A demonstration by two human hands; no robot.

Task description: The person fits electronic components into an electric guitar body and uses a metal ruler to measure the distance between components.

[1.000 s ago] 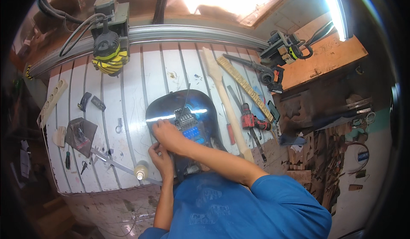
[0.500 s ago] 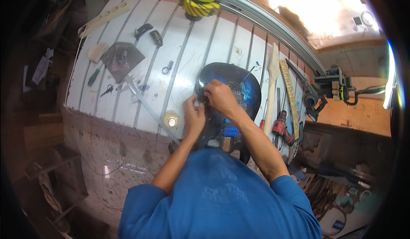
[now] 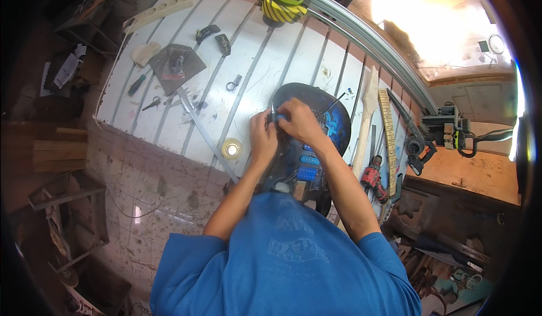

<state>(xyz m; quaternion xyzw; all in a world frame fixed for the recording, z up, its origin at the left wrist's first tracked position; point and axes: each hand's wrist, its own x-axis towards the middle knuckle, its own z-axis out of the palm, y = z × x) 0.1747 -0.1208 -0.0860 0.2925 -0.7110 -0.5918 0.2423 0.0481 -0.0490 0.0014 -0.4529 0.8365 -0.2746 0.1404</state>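
- The dark guitar body (image 3: 288, 157) lies on the desk (image 3: 271, 50) right in front of the person, its near end close to the shirt (image 3: 282, 248). Its long axis runs away from the chest.
- Both hands meet at the left rim of its far half, so most of the body lies to the right of and nearer than the grip. The left hand (image 3: 264, 138) is at the outer edge; the right hand (image 3: 298, 121) reaches over the face.
- The fingers of each grip are bent and drawn close together, the two sets of fingertips nearly touching. A small dark thing seems to be between them, but whether either grip has hold of it cannot be told.
- The body is rounded at its far end, smooth and dark, with blue patches. Blue oblong blocks (image 3: 307, 173) sit on its face, and a thin black rod (image 3: 334, 103) slants out past the hands.
- Right of it are a long pale wooden piece (image 3: 368, 98), smooth and bare, a yellowish slatted strip (image 3: 387, 141) and a red drill (image 3: 372, 176).
- Left of it are a squat, pale round bottle (image 3: 231, 148), a straight metal strip (image 3: 206, 127) and a flat grey-brown sheet (image 3: 192, 70).
- The desk is whitish, scuffed and cut by long parallel grooves.
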